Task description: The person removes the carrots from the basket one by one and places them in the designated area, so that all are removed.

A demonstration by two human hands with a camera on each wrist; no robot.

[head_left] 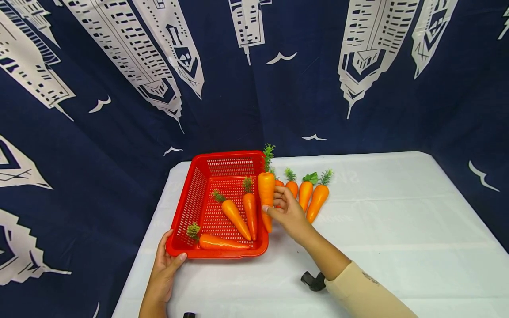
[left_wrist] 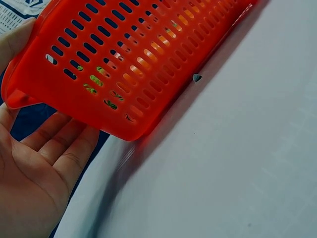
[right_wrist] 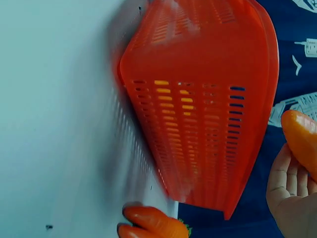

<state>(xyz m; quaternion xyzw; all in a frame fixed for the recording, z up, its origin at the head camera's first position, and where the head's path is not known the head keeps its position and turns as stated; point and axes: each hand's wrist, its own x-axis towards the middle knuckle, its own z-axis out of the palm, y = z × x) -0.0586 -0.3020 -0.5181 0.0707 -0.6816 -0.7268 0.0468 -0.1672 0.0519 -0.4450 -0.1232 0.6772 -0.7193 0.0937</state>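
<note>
A red plastic basket with slotted walls stands on the left of the table, holding three orange carrots with green tops, one lying crosswise near the front. My left hand grips its near left corner, thumb at the rim and fingers outside; in the left wrist view those fingers reach below the rim. Over the basket's right rim, my right hand holds another carrot between thumb and fingers, leafy end up. The right wrist view shows only part of this carrot.
Just right of the basket, several more carrots lie side by side on the white tabletop, partly hidden by my right hand. A black fitting is beside the right sleeve. Dark blue printed cloth hangs behind the table.
</note>
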